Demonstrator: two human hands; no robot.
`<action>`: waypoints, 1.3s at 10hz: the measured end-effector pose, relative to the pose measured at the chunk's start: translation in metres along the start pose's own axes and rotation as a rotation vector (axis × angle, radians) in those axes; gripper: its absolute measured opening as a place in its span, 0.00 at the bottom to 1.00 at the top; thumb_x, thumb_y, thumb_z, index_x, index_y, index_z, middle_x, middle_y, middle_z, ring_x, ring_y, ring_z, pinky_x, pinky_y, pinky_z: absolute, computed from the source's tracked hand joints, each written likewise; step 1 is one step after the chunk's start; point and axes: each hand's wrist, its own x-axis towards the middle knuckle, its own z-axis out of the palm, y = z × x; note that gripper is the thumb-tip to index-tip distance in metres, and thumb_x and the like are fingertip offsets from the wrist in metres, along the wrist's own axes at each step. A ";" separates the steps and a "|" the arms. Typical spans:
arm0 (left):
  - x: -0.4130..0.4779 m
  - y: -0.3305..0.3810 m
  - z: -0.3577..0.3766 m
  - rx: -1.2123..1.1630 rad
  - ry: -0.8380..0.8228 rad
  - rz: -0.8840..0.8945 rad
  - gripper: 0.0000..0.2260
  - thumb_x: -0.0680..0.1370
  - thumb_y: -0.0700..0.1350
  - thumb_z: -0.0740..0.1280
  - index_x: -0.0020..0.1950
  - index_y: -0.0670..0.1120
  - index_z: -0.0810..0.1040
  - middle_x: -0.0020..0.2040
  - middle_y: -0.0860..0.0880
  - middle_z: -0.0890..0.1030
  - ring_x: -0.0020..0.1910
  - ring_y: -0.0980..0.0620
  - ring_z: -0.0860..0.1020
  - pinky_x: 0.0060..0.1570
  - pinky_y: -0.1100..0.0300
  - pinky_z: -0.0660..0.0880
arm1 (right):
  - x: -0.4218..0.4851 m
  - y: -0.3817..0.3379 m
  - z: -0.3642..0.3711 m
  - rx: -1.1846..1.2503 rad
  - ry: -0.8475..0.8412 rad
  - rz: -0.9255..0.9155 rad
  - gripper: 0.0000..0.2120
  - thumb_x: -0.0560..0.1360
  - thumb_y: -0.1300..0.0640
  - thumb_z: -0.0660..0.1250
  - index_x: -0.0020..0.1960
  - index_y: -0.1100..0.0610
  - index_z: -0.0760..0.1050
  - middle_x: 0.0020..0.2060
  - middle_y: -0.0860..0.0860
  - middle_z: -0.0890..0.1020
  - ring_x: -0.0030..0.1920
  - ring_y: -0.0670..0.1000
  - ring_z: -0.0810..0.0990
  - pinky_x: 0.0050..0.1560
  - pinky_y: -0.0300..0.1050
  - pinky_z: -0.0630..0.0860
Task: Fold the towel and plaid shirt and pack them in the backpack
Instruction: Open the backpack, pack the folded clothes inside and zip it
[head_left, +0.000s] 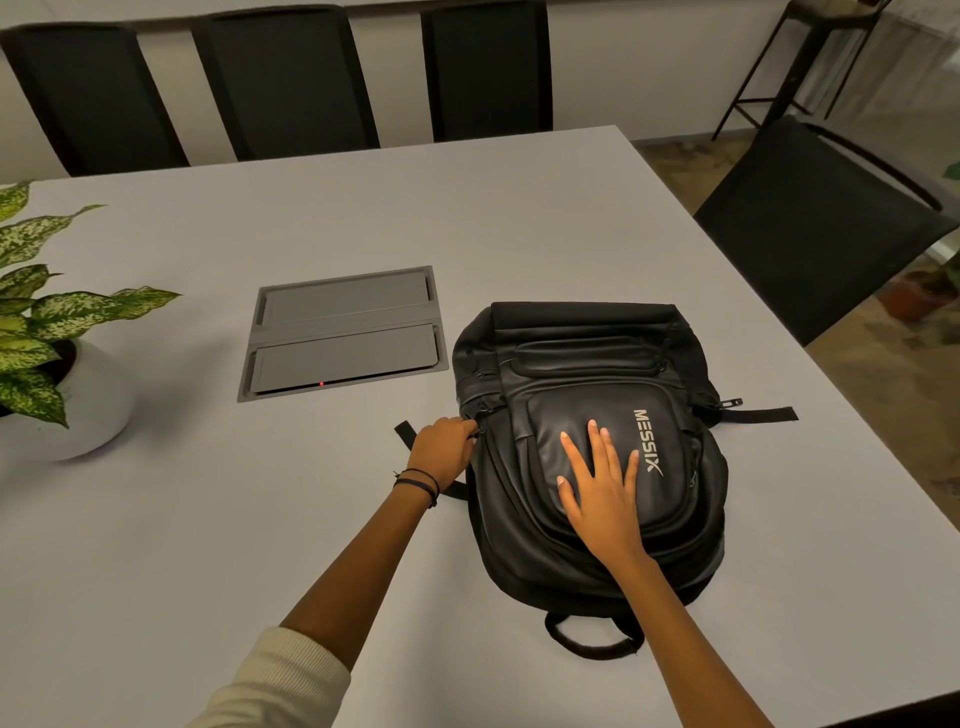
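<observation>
One black backpack lies flat under my right hand, whose fingers are straight and spread wide on its front pocket. My left hand grips the bag's left side, fingers curled tight at the zip line. Beyond my left fingers, one two-lidded hatch sits flush in the grey table. Further left stands one potted plant. Four black chairs surround the table: three beyond my fingertips, one off to the right.
</observation>
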 end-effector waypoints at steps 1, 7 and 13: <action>-0.003 0.002 -0.005 0.039 -0.010 0.026 0.12 0.82 0.45 0.54 0.58 0.43 0.75 0.54 0.43 0.78 0.52 0.45 0.76 0.54 0.54 0.74 | 0.000 0.000 -0.002 0.002 -0.010 0.000 0.26 0.76 0.45 0.48 0.73 0.50 0.60 0.73 0.58 0.61 0.73 0.58 0.58 0.68 0.65 0.52; -0.051 0.016 -0.003 0.082 -0.103 0.219 0.13 0.81 0.45 0.54 0.59 0.43 0.75 0.53 0.43 0.78 0.50 0.46 0.77 0.52 0.57 0.73 | -0.002 -0.004 -0.010 0.014 -0.083 0.017 0.27 0.76 0.44 0.46 0.73 0.49 0.59 0.74 0.57 0.59 0.74 0.57 0.56 0.69 0.63 0.47; -0.073 0.011 -0.002 -0.312 -0.107 0.147 0.12 0.80 0.49 0.61 0.56 0.44 0.79 0.49 0.46 0.81 0.43 0.54 0.75 0.41 0.71 0.67 | -0.005 -0.070 -0.016 0.140 -0.028 -0.383 0.15 0.71 0.55 0.70 0.57 0.56 0.77 0.55 0.53 0.73 0.56 0.52 0.73 0.56 0.46 0.72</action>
